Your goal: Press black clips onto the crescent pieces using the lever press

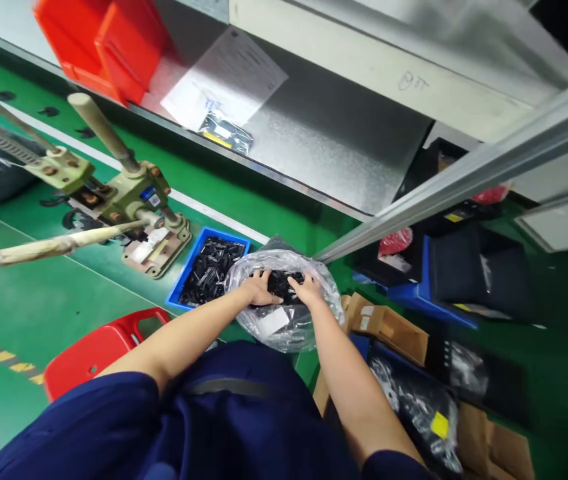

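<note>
A clear plastic bag [331, 293] stands wide at its mouth, with small black plastic parts [284, 283] heaped inside and a white label [274, 321] on its near side. My left hand [259, 289] reaches in over the left of the heap, fingers spread and touching the parts. Across from it, my right hand [307, 291] rests at the right side of the heap, its fingers apart and partly hidden by the bag and parts. Left of the bag, a blue tray [179, 291] holds many similar black parts.
A hand press [139, 193] with long handles stands to the left, near a red stool [94, 350]. Beyond is a metal shelf [314, 160] with red bins [124, 50] and a paper sheet [229, 73]. A metal post [444, 180] and cardboard boxes [394, 331] lie right.
</note>
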The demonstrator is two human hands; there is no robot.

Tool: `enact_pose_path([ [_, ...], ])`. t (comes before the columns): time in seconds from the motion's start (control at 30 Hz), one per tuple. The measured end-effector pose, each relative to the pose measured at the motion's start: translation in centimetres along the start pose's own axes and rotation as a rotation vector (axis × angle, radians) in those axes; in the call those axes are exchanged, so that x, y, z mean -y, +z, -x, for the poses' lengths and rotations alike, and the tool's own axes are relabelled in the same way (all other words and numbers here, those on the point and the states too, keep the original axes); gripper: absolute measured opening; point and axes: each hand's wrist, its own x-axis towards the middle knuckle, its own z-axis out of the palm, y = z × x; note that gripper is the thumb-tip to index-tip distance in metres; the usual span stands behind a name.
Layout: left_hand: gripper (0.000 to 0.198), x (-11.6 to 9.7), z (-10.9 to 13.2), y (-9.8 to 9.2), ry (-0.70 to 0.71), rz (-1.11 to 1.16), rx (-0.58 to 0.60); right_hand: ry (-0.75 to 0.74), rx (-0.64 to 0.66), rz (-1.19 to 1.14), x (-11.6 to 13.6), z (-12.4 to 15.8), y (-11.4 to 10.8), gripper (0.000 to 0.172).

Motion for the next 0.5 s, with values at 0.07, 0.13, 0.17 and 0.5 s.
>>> enact_pose_path([
  [0.07,0.111,0.7,-0.4,0.3,-0.016,0.139,-0.060,0.019,0.009,-0.018,0.1,0.0,0.4,0.088],
  [0.13,0.104,1.3,-0.5,1.1,-0.055,0.221,-0.118,0.033,0.008,-0.052,0.1,0.3,1.0,0.092],
  [0.17,0.104,1.4,-0.6,1.7,-0.070,0.249,-0.145,0.037,0.003,-0.073,0.1,0.4,1.3,0.092],
  [0.5,0.072,-0.4,-1.6,5.1,-0.139,0.652,-0.488,-0.005,-0.130,-0.321,1.1,2.0,4.6,0.073],
])
